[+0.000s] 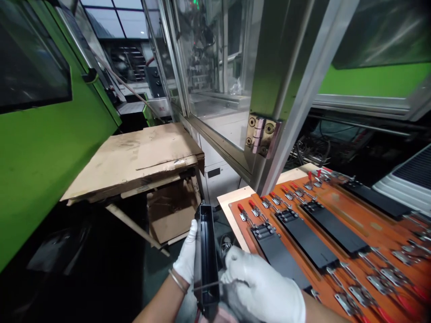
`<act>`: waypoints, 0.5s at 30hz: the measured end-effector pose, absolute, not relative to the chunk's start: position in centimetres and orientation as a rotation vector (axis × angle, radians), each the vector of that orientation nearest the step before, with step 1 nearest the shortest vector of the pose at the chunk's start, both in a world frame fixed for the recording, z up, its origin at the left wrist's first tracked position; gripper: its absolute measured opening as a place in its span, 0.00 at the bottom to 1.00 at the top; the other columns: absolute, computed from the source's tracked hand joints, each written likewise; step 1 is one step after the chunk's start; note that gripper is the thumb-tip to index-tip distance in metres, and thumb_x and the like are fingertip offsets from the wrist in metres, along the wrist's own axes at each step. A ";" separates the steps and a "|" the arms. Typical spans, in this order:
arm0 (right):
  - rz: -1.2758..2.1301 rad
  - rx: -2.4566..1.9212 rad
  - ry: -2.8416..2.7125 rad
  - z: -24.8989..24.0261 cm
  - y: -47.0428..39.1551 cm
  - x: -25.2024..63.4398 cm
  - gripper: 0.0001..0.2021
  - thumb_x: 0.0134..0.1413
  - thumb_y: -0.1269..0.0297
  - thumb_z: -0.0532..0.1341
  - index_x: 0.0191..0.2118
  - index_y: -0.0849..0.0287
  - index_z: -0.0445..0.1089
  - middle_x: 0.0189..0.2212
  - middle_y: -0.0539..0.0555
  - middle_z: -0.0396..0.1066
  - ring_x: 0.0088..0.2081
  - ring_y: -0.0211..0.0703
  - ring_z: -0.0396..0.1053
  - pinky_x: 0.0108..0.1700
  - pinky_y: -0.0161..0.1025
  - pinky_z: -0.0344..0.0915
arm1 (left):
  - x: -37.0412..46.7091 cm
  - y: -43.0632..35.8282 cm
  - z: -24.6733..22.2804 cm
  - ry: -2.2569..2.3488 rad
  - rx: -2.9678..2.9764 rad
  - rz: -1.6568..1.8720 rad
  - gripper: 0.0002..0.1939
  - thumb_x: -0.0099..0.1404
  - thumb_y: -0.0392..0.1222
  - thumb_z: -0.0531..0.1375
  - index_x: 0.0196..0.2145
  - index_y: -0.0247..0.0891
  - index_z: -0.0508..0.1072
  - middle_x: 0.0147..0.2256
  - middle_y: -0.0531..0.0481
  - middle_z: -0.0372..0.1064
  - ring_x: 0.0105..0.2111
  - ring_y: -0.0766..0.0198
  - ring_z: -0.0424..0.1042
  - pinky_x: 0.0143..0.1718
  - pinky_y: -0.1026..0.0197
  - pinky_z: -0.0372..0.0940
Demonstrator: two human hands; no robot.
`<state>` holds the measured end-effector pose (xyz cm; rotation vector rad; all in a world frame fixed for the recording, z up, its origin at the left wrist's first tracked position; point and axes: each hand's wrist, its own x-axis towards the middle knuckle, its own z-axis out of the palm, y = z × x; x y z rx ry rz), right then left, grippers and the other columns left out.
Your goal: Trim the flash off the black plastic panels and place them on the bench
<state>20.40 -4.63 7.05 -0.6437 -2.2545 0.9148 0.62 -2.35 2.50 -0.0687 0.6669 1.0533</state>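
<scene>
Upright in front of me is a long, narrow black plastic housing (209,242), hollow, with its open side facing me. My left hand (187,256), in a white glove, is wrapped round its left side with the thumb pointing up along the wall. Beside the lower right of the housing, my right hand (261,282), also gloved in white, is closed in a fist-like grip. A thin, blade-like strip (210,285) runs from this fist across the housing's lower end; the rest of it is hidden by the fingers.
On the right, an orange fixture board (247,211) carries several black flat parts (306,235) under red-handled toggle clamps (350,303). A framed glass door (218,89) with a hinge (261,134) stands ahead. Left are a cardboard-covered table (134,152) and a green machine (40,157).
</scene>
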 end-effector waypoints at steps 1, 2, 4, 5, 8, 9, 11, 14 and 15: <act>0.891 -0.636 -2.252 6.7 -4.3 20.3 0.12 0.48 0.79 0.52 0.31 0.58 0.69 0.30 0.50 0.65 0.33 0.37 0.64 0.36 0.32 0.61 | 0.6 -2.4 2.4 0.664 -0.068 1.056 0.19 0.61 0.57 0.60 0.28 0.37 0.74 0.18 0.52 0.71 0.18 0.63 0.72 0.25 0.64 0.68; 0.866 -0.640 -2.247 6.5 -3.7 20.1 0.12 0.48 0.79 0.52 0.31 0.58 0.70 0.30 0.50 0.65 0.33 0.37 0.64 0.36 0.33 0.61 | 0.7 -2.6 2.3 0.669 -0.064 1.060 0.18 0.61 0.56 0.61 0.29 0.36 0.74 0.19 0.52 0.72 0.19 0.62 0.73 0.26 0.63 0.68; 0.799 -0.670 -2.210 6.1 -1.6 19.7 0.11 0.50 0.78 0.52 0.30 0.58 0.70 0.31 0.51 0.64 0.33 0.38 0.64 0.37 0.34 0.61 | 1.0 -2.8 2.2 0.700 -0.045 1.048 0.18 0.60 0.56 0.62 0.32 0.35 0.75 0.20 0.50 0.73 0.21 0.61 0.74 0.28 0.62 0.69; 0.753 -0.725 -2.162 6.1 -0.2 19.5 0.10 0.51 0.77 0.52 0.29 0.59 0.69 0.30 0.51 0.64 0.32 0.38 0.64 0.36 0.34 0.61 | 1.3 -2.9 2.1 0.717 -0.033 1.031 0.19 0.60 0.56 0.62 0.33 0.34 0.76 0.20 0.50 0.73 0.20 0.61 0.74 0.28 0.61 0.70; 0.616 -0.957 -1.953 6.3 3.5 18.7 0.09 0.51 0.76 0.52 0.27 0.58 0.67 0.27 0.51 0.62 0.30 0.39 0.62 0.36 0.36 0.60 | 1.8 -3.1 1.9 0.728 -0.016 0.951 0.22 0.59 0.58 0.62 0.34 0.33 0.76 0.18 0.50 0.72 0.18 0.61 0.73 0.27 0.60 0.70; 0.596 -1.003 -1.904 6.4 4.3 18.6 0.09 0.50 0.76 0.52 0.27 0.58 0.67 0.27 0.50 0.62 0.30 0.39 0.61 0.36 0.36 0.60 | 1.9 -3.1 1.7 0.717 -0.021 0.931 0.23 0.59 0.59 0.61 0.35 0.33 0.76 0.18 0.50 0.72 0.18 0.61 0.73 0.27 0.60 0.70; 0.607 -1.015 -1.874 6.5 5.1 18.5 0.08 0.50 0.75 0.53 0.27 0.58 0.67 0.26 0.49 0.63 0.29 0.38 0.62 0.35 0.35 0.60 | 1.9 -3.1 1.4 0.687 -0.031 0.932 0.23 0.60 0.59 0.60 0.36 0.33 0.76 0.20 0.49 0.74 0.20 0.61 0.74 0.30 0.59 0.71; 0.696 -0.921 -1.897 6.2 4.6 18.8 0.08 0.52 0.73 0.54 0.26 0.58 0.67 0.26 0.49 0.63 0.29 0.38 0.63 0.35 0.34 0.61 | 1.6 -3.1 0.9 0.657 -0.030 0.956 0.22 0.61 0.58 0.59 0.37 0.34 0.76 0.23 0.49 0.75 0.22 0.60 0.75 0.32 0.59 0.71; 0.730 -0.897 -1.894 6.0 4.3 19.0 0.08 0.53 0.72 0.55 0.25 0.58 0.67 0.26 0.49 0.63 0.30 0.38 0.63 0.36 0.35 0.61 | 1.5 -3.1 0.8 0.658 -0.029 0.954 0.22 0.61 0.58 0.59 0.37 0.34 0.76 0.22 0.49 0.75 0.22 0.61 0.75 0.31 0.60 0.70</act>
